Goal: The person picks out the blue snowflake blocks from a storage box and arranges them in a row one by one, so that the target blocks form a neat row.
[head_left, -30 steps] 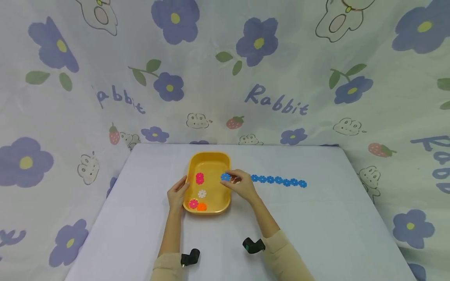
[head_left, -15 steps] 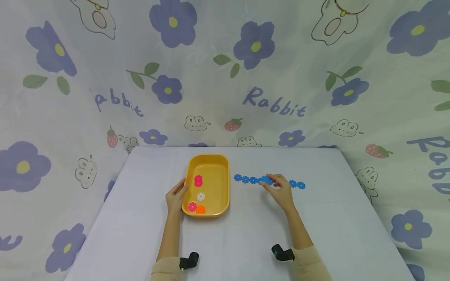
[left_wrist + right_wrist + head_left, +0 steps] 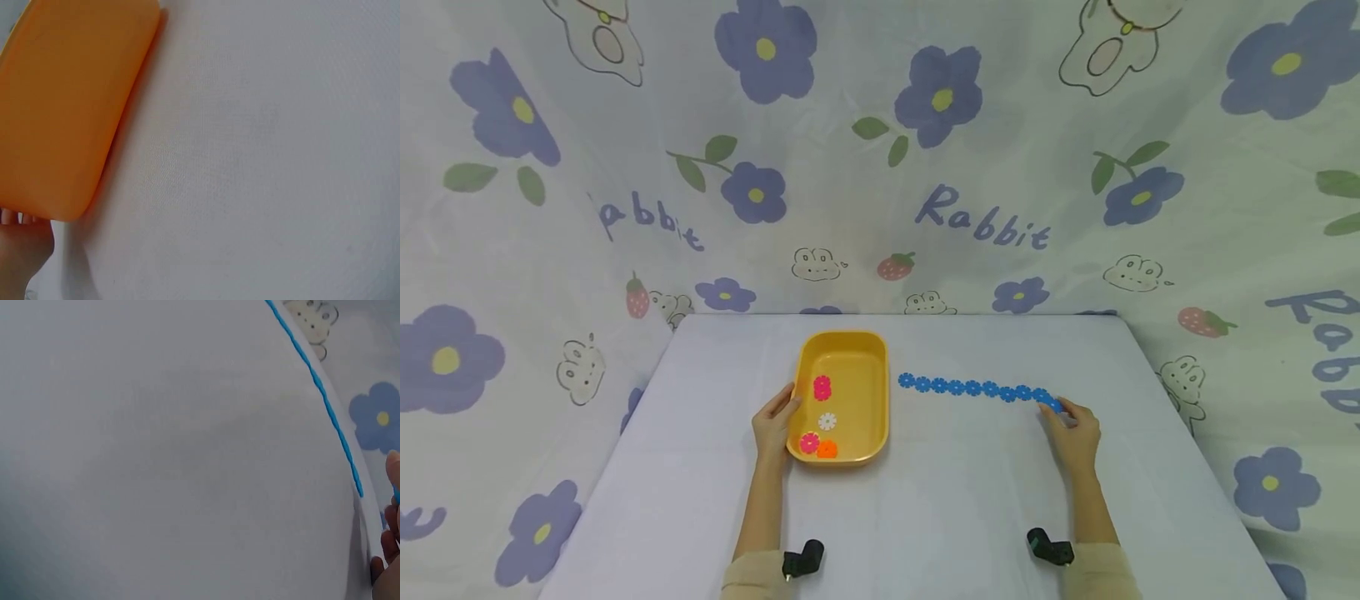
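Note:
My left hand (image 3: 773, 425) grips the left rim of a yellow tray (image 3: 881, 400); the left wrist view shows the tray's outer side (image 3: 62, 112) and the hand (image 3: 24, 250) at its lower end. Out to the right, my right hand (image 3: 1078, 433) pinches a blue flower-shaped disc (image 3: 1056, 405) between thumb and fingers. That disc is at the right end of a row of blue flower discs (image 3: 973, 388) lying on the table; whether it touches the last one I cannot tell. The right wrist view has the row (image 3: 325, 394) edge-on and the hand (image 3: 389, 531) at the right border.
Inside the tray lie pink discs (image 3: 822, 387), a white disc (image 3: 827, 422), another pink disc (image 3: 809, 442) and an orange piece (image 3: 827, 450). A white cloth covers the table (image 3: 955, 483). Behind it hangs a flower-print curtain (image 3: 850, 192).
My right hand has carried the blue disc from above the tray, over the row, to the row's right end. My left hand keeps its grip on the tray.

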`<action>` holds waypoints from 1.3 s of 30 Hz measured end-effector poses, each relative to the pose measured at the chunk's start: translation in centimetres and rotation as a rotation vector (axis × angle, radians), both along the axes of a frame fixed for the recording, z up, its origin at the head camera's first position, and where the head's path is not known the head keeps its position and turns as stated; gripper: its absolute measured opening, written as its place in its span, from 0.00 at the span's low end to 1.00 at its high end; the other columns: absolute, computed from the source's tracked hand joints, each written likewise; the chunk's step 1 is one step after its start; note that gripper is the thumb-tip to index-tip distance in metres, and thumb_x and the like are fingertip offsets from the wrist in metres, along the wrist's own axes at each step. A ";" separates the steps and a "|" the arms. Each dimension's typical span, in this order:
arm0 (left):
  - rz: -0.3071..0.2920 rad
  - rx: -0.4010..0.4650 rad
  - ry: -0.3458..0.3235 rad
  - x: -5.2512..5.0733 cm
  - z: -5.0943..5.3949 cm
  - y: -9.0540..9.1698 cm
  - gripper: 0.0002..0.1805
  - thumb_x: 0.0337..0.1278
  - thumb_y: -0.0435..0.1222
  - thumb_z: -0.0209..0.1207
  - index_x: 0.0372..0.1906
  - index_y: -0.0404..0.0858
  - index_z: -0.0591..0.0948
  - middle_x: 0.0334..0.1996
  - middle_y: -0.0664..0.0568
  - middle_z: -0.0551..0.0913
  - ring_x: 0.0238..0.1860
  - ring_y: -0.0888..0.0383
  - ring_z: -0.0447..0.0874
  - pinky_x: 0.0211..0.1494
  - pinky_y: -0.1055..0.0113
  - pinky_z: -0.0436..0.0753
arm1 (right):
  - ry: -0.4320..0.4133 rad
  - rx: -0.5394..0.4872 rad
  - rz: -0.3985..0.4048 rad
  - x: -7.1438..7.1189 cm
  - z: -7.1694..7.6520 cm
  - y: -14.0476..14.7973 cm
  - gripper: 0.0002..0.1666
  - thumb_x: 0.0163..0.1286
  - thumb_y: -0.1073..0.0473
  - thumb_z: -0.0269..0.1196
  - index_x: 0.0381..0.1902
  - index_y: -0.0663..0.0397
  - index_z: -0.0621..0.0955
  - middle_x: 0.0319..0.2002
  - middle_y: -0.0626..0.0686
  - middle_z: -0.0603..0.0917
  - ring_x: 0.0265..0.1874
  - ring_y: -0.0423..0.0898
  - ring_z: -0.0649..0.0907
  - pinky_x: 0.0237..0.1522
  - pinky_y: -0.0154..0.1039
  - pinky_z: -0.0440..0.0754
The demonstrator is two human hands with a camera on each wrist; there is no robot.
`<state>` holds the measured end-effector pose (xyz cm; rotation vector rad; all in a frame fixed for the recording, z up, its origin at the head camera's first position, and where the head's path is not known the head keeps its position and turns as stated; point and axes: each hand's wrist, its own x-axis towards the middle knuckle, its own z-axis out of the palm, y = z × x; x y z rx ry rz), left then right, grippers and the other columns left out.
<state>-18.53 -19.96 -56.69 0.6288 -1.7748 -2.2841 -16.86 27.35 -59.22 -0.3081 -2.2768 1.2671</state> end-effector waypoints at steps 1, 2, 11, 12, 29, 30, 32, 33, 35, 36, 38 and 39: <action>-0.002 0.001 -0.001 0.0 0.0 0.0 0.25 0.56 0.32 0.62 0.60 0.30 0.74 0.42 0.67 0.83 0.61 0.57 0.72 0.56 0.77 0.74 | -0.018 0.014 -0.012 0.0 -0.1 0.5 0.25 0.58 0.62 0.68 0.48 0.75 0.78 0.43 0.71 0.78 0.44 0.57 0.74 0.45 0.44 0.73; 0.006 0.006 0.003 0.0 0.0 0.0 0.25 0.56 0.31 0.62 0.59 0.30 0.74 0.42 0.67 0.83 0.61 0.57 0.72 0.56 0.77 0.75 | -0.043 0.021 -0.018 -0.1 -0.2 1.0 0.25 0.59 0.61 0.67 0.49 0.76 0.77 0.44 0.71 0.77 0.46 0.60 0.73 0.47 0.49 0.73; 0.031 0.034 0.033 -0.2 -0.3 0.1 0.25 0.54 0.30 0.64 0.58 0.29 0.75 0.36 0.69 0.84 0.48 0.70 0.79 0.54 0.77 0.76 | -0.287 0.173 -0.043 -0.8 0.3 3.0 0.32 0.62 0.60 0.64 0.57 0.80 0.69 0.47 0.75 0.75 0.54 0.70 0.67 0.60 0.63 0.61; 0.028 0.040 0.034 -0.2 -0.3 0.1 0.25 0.54 0.30 0.64 0.58 0.29 0.75 0.36 0.69 0.84 0.47 0.71 0.79 0.53 0.77 0.76 | -0.297 0.164 -0.044 -0.8 0.4 3.0 0.33 0.62 0.61 0.64 0.58 0.80 0.68 0.47 0.75 0.74 0.54 0.70 0.67 0.60 0.63 0.61; 0.030 0.008 0.037 -0.1 -0.3 0.1 0.24 0.54 0.30 0.63 0.57 0.28 0.75 0.41 0.64 0.85 0.47 0.71 0.79 0.52 0.78 0.77 | -0.224 -0.018 -0.090 -2.3 0.6 3.1 0.28 0.63 0.69 0.61 0.60 0.73 0.70 0.52 0.68 0.79 0.48 0.59 0.77 0.46 0.34 0.73; 0.036 0.011 0.037 -0.1 -0.3 0.1 0.23 0.54 0.29 0.63 0.57 0.28 0.76 0.40 0.65 0.85 0.47 0.71 0.79 0.52 0.78 0.77 | -0.227 -0.025 -0.090 -2.4 0.6 3.1 0.28 0.62 0.69 0.62 0.60 0.73 0.71 0.52 0.67 0.79 0.48 0.58 0.78 0.44 0.30 0.71; 0.035 0.013 0.033 -0.1 -0.2 0.1 0.23 0.54 0.29 0.63 0.57 0.29 0.75 0.38 0.68 0.84 0.47 0.71 0.79 0.52 0.78 0.77 | -0.236 -0.031 -0.084 -2.4 0.7 3.3 0.28 0.62 0.69 0.62 0.60 0.72 0.71 0.52 0.67 0.79 0.47 0.58 0.78 0.39 0.24 0.68; 0.032 0.011 0.032 -0.1 -0.2 0.1 0.23 0.55 0.29 0.63 0.57 0.29 0.75 0.38 0.68 0.84 0.47 0.71 0.79 0.52 0.78 0.76 | -0.240 -0.034 -0.077 -2.5 0.7 3.3 0.28 0.62 0.70 0.62 0.60 0.72 0.71 0.52 0.67 0.79 0.47 0.58 0.78 0.37 0.22 0.67; 0.032 0.010 0.027 -0.1 -0.2 0.1 0.24 0.55 0.30 0.63 0.58 0.30 0.75 0.37 0.69 0.84 0.48 0.70 0.79 0.53 0.78 0.76 | -0.246 -0.038 -0.061 -2.5 0.8 3.4 0.28 0.62 0.70 0.62 0.60 0.71 0.71 0.51 0.67 0.79 0.47 0.58 0.78 0.36 0.20 0.66; 0.030 0.010 0.025 -0.1 -0.2 0.1 0.24 0.55 0.30 0.63 0.58 0.30 0.75 0.38 0.69 0.84 0.48 0.70 0.79 0.53 0.78 0.76 | -0.250 -0.038 -0.054 -2.5 0.9 3.3 0.29 0.61 0.70 0.62 0.60 0.71 0.71 0.51 0.67 0.79 0.47 0.58 0.78 0.36 0.21 0.66; 0.029 0.008 0.021 -0.1 -0.2 0.0 0.24 0.55 0.31 0.63 0.58 0.31 0.76 0.40 0.67 0.84 0.49 0.69 0.79 0.53 0.78 0.76 | -0.264 -0.045 -0.041 -2.5 1.0 3.2 0.29 0.62 0.70 0.62 0.61 0.70 0.70 0.52 0.66 0.79 0.49 0.58 0.77 0.40 0.24 0.69; 0.031 0.009 0.020 -0.2 -0.2 0.1 0.24 0.54 0.31 0.64 0.57 0.31 0.76 0.41 0.66 0.84 0.49 0.69 0.79 0.53 0.78 0.76 | -0.267 -0.052 -0.035 -2.5 1.0 3.2 0.29 0.62 0.70 0.62 0.62 0.70 0.70 0.52 0.66 0.79 0.50 0.58 0.77 0.43 0.27 0.71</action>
